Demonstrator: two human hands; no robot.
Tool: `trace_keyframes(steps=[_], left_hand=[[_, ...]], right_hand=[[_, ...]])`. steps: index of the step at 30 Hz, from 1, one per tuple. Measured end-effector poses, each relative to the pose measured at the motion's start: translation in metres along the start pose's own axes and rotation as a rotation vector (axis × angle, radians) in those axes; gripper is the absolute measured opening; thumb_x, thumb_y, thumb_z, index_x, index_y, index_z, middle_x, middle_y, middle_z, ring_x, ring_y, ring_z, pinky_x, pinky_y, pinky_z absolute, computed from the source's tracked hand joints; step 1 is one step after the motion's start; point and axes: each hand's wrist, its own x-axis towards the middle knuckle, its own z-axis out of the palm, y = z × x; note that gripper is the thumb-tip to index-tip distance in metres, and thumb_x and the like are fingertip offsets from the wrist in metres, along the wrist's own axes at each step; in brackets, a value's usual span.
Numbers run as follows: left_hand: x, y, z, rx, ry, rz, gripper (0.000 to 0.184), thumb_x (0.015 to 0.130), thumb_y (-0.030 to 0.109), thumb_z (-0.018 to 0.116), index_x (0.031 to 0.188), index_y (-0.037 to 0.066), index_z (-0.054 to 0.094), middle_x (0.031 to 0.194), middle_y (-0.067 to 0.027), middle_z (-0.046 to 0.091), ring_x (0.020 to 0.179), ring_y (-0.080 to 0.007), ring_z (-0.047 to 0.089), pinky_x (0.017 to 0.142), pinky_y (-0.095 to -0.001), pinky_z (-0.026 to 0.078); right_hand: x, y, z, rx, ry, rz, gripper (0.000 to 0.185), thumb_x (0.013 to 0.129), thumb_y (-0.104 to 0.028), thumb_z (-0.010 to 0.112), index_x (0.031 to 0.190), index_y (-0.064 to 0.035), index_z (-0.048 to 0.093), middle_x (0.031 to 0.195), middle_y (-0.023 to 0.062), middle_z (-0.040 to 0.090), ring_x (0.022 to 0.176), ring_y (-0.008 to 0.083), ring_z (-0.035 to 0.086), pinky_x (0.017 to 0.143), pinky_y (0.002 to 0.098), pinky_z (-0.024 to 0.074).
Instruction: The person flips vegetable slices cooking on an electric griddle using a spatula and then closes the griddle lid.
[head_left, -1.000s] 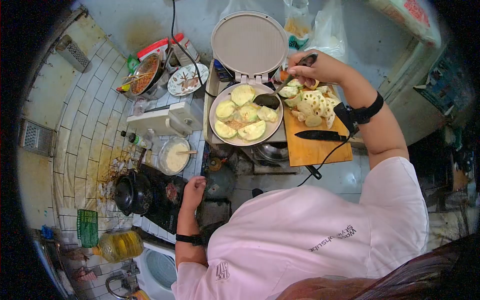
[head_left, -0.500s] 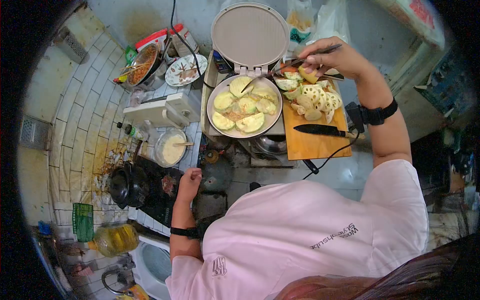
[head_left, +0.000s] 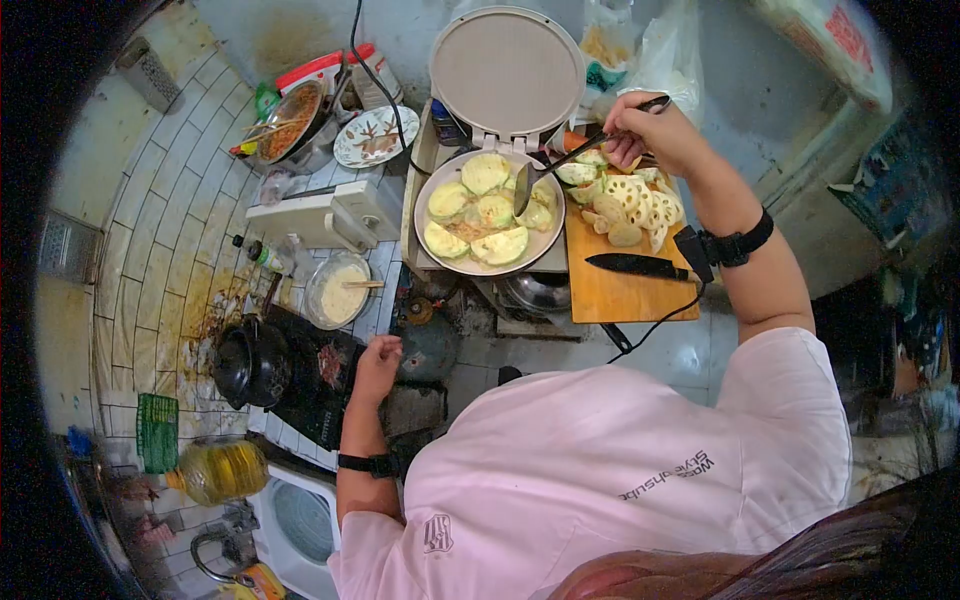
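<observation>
My right hand (head_left: 640,130) grips the handle of a dark spatula (head_left: 523,188), whose blade is over the right part of the round pan (head_left: 425,236). Several pale green slices (head_left: 486,173) lie in the pan, with its lid (head_left: 508,70) raised behind. To the right, lotus root slices (head_left: 630,195) and other cut vegetables lie on a wooden board (head_left: 610,300), in front of them a black knife (head_left: 640,265). My left hand (head_left: 380,360) hangs near the counter edge with curled fingers; whether anything is in them is too small to tell.
A bowl of pale batter (head_left: 340,292) with chopsticks stands on the tiled counter at the left. Near it are a black pot (head_left: 250,362), an oil bottle (head_left: 222,472) and a patterned plate (head_left: 376,137). A black cable (head_left: 372,75) runs down behind the plate.
The spatula blade has swung across the pan, first leftward and then back to the right, turning more upright. My right hand rose and shifted slightly. My left hand stays low with its fingers curled.
</observation>
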Motion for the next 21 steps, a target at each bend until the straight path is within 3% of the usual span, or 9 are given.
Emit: trace_keyframes(steps=[15,21], left_hand=[[-0.006,-0.005,0.007,-0.050,0.038,0.038,0.017,0.083,0.006,0.059,0.100,0.001,0.058,0.082,-0.0052,0.061,0.075,-0.0121,0.054,0.071,-0.0260,0.045],[-0.005,-0.001,0.009,-0.079,0.029,-0.068,0.018,0.083,0.007,0.059,0.100,0.001,0.058,0.082,-0.0046,0.060,0.075,-0.0115,0.054,0.070,-0.0256,0.045]], right_hand=[[0.009,0.002,0.003,-0.027,-0.063,0.025,0.012,0.078,-0.009,0.049,0.074,-0.0006,0.056,0.064,0.0126,0.061,0.048,0.0167,0.059,0.044,0.0266,0.0501],[0.013,-0.002,0.009,-0.023,-0.056,-0.003,0.012,0.077,-0.010,0.050,0.074,0.0001,0.056,0.065,0.0131,0.061,0.048,0.0164,0.059,0.044,0.0257,0.0499]])
